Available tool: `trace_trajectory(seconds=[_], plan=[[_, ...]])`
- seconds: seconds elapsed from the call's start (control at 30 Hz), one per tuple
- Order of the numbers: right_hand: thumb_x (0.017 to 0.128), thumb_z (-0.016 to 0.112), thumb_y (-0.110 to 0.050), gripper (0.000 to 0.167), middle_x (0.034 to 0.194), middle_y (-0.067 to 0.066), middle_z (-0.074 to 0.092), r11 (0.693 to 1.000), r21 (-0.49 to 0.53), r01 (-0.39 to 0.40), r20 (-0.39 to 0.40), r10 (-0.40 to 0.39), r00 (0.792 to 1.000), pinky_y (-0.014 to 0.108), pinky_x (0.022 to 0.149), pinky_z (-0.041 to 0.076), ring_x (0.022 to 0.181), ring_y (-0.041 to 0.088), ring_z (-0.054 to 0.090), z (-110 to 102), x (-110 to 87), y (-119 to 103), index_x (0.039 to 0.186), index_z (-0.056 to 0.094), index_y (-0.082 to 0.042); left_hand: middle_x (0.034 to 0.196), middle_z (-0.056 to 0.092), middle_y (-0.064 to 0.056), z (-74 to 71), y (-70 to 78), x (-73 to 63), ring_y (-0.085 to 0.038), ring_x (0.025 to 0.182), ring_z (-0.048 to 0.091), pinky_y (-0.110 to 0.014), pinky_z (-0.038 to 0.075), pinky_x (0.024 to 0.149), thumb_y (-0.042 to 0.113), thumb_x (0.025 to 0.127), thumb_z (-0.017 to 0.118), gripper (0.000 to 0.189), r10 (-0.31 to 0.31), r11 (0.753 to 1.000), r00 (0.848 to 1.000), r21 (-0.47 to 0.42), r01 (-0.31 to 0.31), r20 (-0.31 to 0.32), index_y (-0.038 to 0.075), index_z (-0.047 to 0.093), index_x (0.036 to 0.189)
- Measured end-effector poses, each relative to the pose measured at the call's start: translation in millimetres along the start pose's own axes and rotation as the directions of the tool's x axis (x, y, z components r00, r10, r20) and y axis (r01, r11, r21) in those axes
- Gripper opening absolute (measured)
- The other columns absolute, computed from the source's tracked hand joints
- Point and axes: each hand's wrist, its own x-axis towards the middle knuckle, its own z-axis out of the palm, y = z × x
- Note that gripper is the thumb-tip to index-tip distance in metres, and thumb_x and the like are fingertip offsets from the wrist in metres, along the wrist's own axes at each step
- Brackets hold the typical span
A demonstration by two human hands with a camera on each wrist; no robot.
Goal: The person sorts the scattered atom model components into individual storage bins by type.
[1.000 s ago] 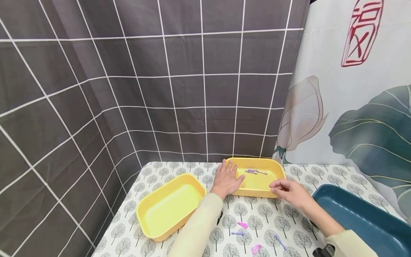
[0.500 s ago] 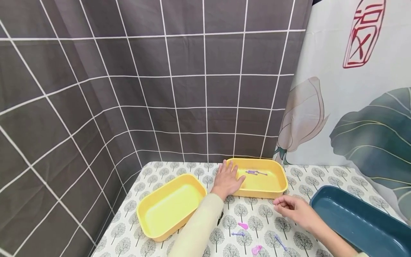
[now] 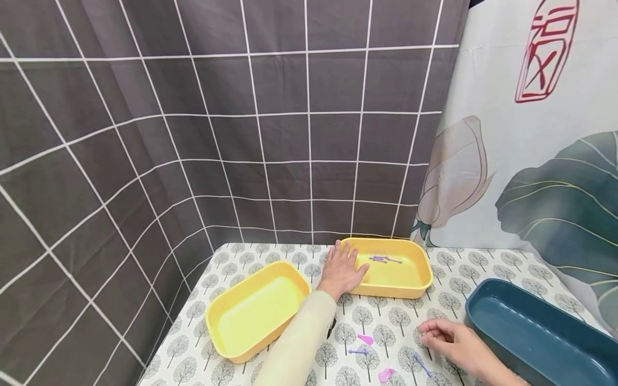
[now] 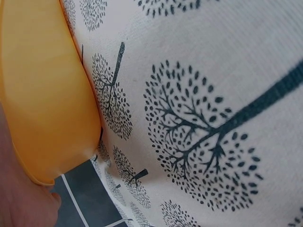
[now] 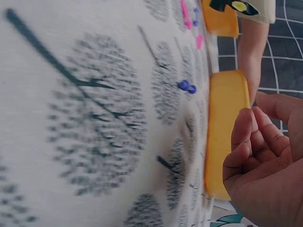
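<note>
My left hand [image 3: 343,271] rests with spread fingers over the left rim of the far yellow basin [image 3: 410,292]. Several thin purple sticks [image 3: 384,259] lie inside that basin. My right hand [image 3: 451,343], fingers loosely bent, hovers over the tablecloth between the basin and a blue tub; nothing shows between its fingers in the right wrist view. Nearest to it is a purple stick with knobbed ends [image 3: 422,364] on the cloth. Farther left lie another purple stick [image 3: 358,351], a pink paddle-shaped piece [image 3: 366,339] and a second pink piece [image 3: 385,375].
A second yellow basin [image 3: 258,311] sits at the left, angled, with nothing in it. The dark blue tub [image 3: 541,327] stands at the right. A tree-print cloth [image 3: 347,316] covers the table, and a dark grid curtain [image 3: 285,134] hangs behind.
My right hand has left the front right corner of the far basin and come back toward me and to the right. My left hand stays on the rim.
</note>
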Motion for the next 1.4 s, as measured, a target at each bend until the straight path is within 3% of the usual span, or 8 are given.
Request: trace_trajectory(seconds=[0.27,0.47,0.6,0.87,1.1,1.23,1.4], plan=[[0.097,0.068,-0.018,0.036,0.098,0.002,0.071,0.992,0.117,-0.047,0.139,0.030,0.990,0.018,0.068,0.051,0.079,-0.003,0.057,4,-12.6,14,0.122,0.065,0.009,0.169,0.016,0.000,1.4,0.1,-0.2,-0.029,0.157,0.005,-0.042,0.007,0.127,0.061,0.105,0.024,0.068,0.002,1.000,1.000,-0.006,-0.002,-0.001,0.022,0.032,0.160],[0.096,0.071,-0.019,0.039,0.098,0.002,0.068,0.991,0.109,-0.079,0.174,0.059,0.983,0.019,0.068,0.052,0.078,-0.003,0.057,7,-16.0,23,0.121,0.064,0.010,0.169,0.018,-0.002,-1.4,0.8,-2.0,-0.030,0.157,0.006,-0.043,0.009,0.127,0.061,0.105,0.024,0.069,0.008,1.000,1.000,-0.002,-0.008,-0.010,0.021,0.033,0.160],[0.093,0.074,-0.020,0.038,0.091,-0.003,0.064,0.992,0.081,-0.092,0.179,0.076,0.981,0.020,0.061,0.046,0.070,0.001,0.054,9,-19.0,28,0.119,0.065,0.007,0.169,0.020,-0.003,-1.7,0.4,-2.2,-0.031,0.157,0.008,-0.044,0.010,0.127,0.061,0.105,0.025,0.069,0.012,1.000,1.000,-0.005,-0.012,-0.022,0.020,0.035,0.159],[0.089,0.077,-0.019,0.034,0.086,-0.009,0.057,0.998,0.042,-0.042,0.181,0.034,0.983,0.021,0.056,0.041,0.063,0.000,0.048,16,-20.2,37,0.113,0.066,0.003,0.169,0.018,-0.002,-1.6,-0.2,-3.2,-0.030,0.157,0.007,-0.043,0.009,0.127,0.060,0.105,0.025,0.068,0.005,1.000,1.000,-0.011,-0.005,-0.006,0.021,0.034,0.159],[0.085,0.079,-0.019,0.023,0.082,-0.010,0.049,0.994,-0.095,-0.055,0.147,0.069,0.987,0.022,0.056,0.036,0.063,-0.001,0.042,21,-16.8,32,0.101,0.065,-0.011,0.169,0.016,0.000,0.5,-0.5,-1.3,-0.028,0.157,0.006,-0.042,0.008,0.127,0.062,0.105,0.024,0.068,-0.006,1.000,1.000,-0.006,0.006,-0.003,0.023,0.032,0.160],[0.085,0.079,-0.019,0.018,0.079,-0.014,0.046,0.985,-0.171,0.007,0.123,0.014,0.992,0.022,0.055,0.034,0.063,-0.004,0.039,21,-15.7,30,0.090,0.062,-0.017,0.169,0.016,0.000,0.1,-0.3,-1.8,-0.029,0.157,0.006,-0.043,0.009,0.127,0.061,0.105,0.024,0.068,-0.001,1.000,1.000,-0.002,0.001,-0.006,0.022,0.032,0.160],[0.086,0.078,-0.017,0.017,0.075,-0.018,0.046,0.983,-0.177,0.055,0.121,-0.033,0.992,0.021,0.055,0.034,0.062,-0.005,0.040,20,-15.7,32,0.086,0.062,-0.016,0.169,0.018,-0.002,-1.5,-0.4,-3.9,-0.030,0.157,0.007,-0.044,0.010,0.127,0.060,0.105,0.024,0.068,0.010,1.000,1.000,-0.013,-0.010,-0.014,0.021,0.033,0.160]])
